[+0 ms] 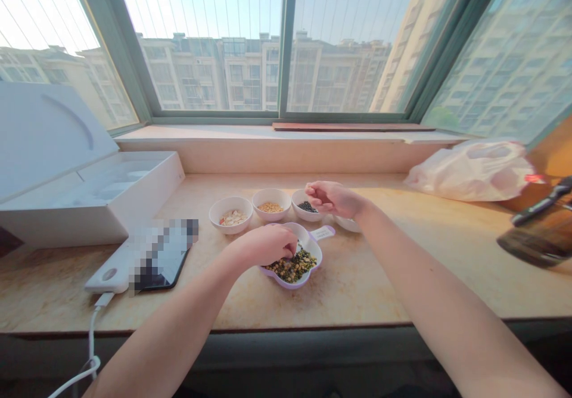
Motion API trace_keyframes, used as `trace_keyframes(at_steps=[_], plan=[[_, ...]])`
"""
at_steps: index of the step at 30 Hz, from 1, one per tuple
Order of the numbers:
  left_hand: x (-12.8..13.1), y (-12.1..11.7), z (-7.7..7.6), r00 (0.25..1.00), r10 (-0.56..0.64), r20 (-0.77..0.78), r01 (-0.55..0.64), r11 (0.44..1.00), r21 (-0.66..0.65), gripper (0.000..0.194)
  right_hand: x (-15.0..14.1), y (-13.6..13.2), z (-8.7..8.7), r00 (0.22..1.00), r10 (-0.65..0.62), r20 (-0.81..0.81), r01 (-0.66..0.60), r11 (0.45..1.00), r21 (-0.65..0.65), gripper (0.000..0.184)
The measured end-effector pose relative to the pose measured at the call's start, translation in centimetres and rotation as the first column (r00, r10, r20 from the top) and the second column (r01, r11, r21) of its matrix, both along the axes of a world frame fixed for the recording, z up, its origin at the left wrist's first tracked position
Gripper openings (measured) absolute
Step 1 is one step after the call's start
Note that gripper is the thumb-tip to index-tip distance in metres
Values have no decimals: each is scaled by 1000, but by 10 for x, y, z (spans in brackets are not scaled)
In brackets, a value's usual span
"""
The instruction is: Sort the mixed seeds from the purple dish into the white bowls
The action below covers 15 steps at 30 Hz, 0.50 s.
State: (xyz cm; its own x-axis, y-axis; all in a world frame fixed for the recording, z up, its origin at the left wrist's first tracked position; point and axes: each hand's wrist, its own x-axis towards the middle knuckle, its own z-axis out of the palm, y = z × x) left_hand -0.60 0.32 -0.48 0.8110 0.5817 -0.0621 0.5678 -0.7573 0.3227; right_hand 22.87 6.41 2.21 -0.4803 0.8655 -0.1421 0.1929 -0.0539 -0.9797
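My left hand (274, 244) reaches into a lilac-edged white bowl with a handle (316, 251), its fingers pinched together among mixed beans (292, 268) of yellow, green and dark colours. Whatever those fingers hold is hidden. Over a small white bowl of black beans (307, 207) hovers my right hand (333, 198), also pinched; I cannot make out what is in it. To the left stand a white bowl of yellow beans (270, 207) and a white bowl of pale, reddish-flecked pieces (231, 217). A fourth white bowl (347, 225) is mostly covered by my right hand and wrist.
On the left are an opened white box (147, 207), a white power bank with a cable (114, 267) and a dark phone (167, 270). A white plastic bag (473, 168) and a brown transparent pot (536, 243) stand right. Windows rise behind the counter (379, 291).
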Motion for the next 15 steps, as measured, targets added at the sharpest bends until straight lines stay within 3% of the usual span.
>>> trace_keyframes(at_steps=[3,5,9,11,15], plan=[[0,-1,2,1000,2,-7,-2,1000,-13,13,-12,-1,-2,997,-64,48,58,992,117,30],[-1,-1,2,1000,26,-6,-26,999,-23,11,-25,1,-2,976,-149,158,104,960,261,32],[-2,0,2,998,63,15,-63,998,-17,7,-57,8,-4,881,-287,376,24,821,570,13],[-2,0,2,997,61,44,-62,998,13,5,-68,10,-6,828,-324,457,-34,786,617,8],[-4,-1,7,990,82,115,-91,993,76,7,-68,5,-9,762,-394,515,-59,749,660,19]])
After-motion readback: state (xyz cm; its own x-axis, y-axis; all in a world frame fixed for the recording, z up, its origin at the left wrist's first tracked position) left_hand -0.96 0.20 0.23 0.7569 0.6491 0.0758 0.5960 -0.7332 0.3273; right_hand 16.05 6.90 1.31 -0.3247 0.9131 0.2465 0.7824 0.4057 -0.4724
